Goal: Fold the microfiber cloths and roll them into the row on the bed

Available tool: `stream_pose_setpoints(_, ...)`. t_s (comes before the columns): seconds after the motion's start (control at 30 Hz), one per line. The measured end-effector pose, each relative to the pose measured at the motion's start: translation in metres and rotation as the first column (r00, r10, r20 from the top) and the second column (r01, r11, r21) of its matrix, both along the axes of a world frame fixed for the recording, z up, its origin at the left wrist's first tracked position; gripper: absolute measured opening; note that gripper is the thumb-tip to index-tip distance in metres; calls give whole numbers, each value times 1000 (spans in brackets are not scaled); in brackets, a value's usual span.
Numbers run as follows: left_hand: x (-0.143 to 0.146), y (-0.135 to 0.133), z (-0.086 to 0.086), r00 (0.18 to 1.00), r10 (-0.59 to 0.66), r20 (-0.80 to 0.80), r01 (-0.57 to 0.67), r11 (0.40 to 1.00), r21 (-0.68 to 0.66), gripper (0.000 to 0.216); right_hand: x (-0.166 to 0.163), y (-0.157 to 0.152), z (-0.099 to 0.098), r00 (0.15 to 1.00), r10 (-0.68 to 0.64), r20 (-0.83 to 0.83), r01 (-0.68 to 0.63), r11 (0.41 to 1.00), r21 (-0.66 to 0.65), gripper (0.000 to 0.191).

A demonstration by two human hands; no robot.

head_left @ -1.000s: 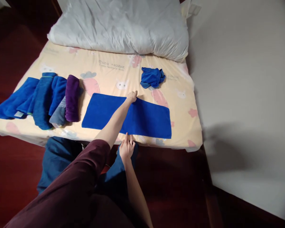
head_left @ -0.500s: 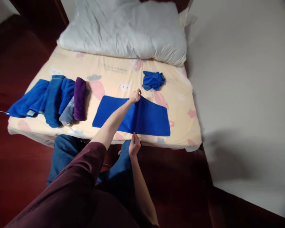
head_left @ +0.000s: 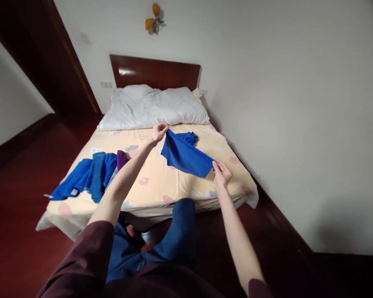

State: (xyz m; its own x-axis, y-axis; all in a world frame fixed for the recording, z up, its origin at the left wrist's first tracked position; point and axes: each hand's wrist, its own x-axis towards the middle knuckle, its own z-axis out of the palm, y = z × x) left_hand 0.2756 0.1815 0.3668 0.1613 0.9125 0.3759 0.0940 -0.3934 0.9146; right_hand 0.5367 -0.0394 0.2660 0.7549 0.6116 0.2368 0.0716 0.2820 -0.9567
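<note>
Left hand (head_left: 159,132) and right hand (head_left: 223,174) pinch a cloth (head_left: 186,155) over the bed (head_left: 157,190); near its left edge, a towel (head_left: 65,185) bears an unreadable label (head_left: 75,192).

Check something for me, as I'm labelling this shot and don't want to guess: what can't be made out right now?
Crumpled blue cloth: head view, near part hidden behind the held blue cloth.
Purple roll: head view, near end hidden behind the left forearm.
White tag: head view, too small to tell any print.
Right sleeve: head view, cut off by the bottom edge.
</note>
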Motion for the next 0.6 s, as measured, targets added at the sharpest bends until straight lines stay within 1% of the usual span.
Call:
stream_pose_setpoints(0.1,-38,-9,29,999,-34,17,33,997,63,22,6,6,45,991,117,-68,-112,990,80,60)
stream_pose_setpoints(0.2,-69,-24,53,998,-57,27,53,992,114,28,1,8,88,960,247,-129,-227,962,152,54)
stream_pose_setpoints(0.27,-87,-37,65,997,-74,39,68,988,140,30,-7,7,109,926,328,-189,-297,939,171,48)
stream_pose_setpoints(0.3,-95,-45,69,995,-85,45,78,986,147,30,-12,7,116,905,364,-222,-331,928,173,45)
stream_pose_setpoints(0.33,-104,-53,73,994,-97,50,88,985,150,29,-18,6,120,881,399,-254,-365,915,170,42)
stream_pose_setpoints(0.4,-122,-68,78,993,-106,49,97,984,148,27,-31,5,123,829,470,-304,-447,883,144,37)
stream_pose_setpoints(0.47,-140,-81,81,994,-95,47,87,985,150,26,-46,3,119,777,538,-327,-545,835,81,34)
stream_pose_setpoints(0.53,-158,-93,82,996,-72,50,63,987,150,26,-62,1,113,728,596,-339,-634,773,-5,33)
stream_pose_setpoints(0.6,-176,-102,83,997,-49,56,40,989,142,27,-77,-1,110,688,631,-358,-693,718,-66,32)
